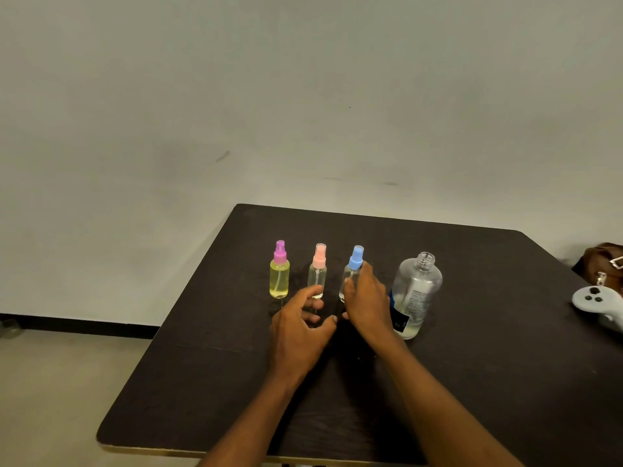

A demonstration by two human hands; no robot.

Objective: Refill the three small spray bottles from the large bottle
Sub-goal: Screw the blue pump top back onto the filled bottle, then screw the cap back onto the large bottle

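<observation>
Three small spray bottles stand upright in a row on the dark table (202,382). The purple-capped bottle (279,271) on the left holds yellow liquid. The pink-capped bottle (317,269) in the middle looks nearly clear. The blue-capped bottle (353,264) stands on the right, and my right hand (365,298) wraps around its body. My left hand (300,326) hovers just in front of the pink-capped bottle with fingers apart and holds nothing. The large clear bottle (418,291) stands uncapped to the right, with a little liquid at its bottom.
A white game controller (596,306) lies at the table's right edge, beside a brown bag (603,264). A pale wall rises behind the table. The floor lies to the left, beyond the table's left edge.
</observation>
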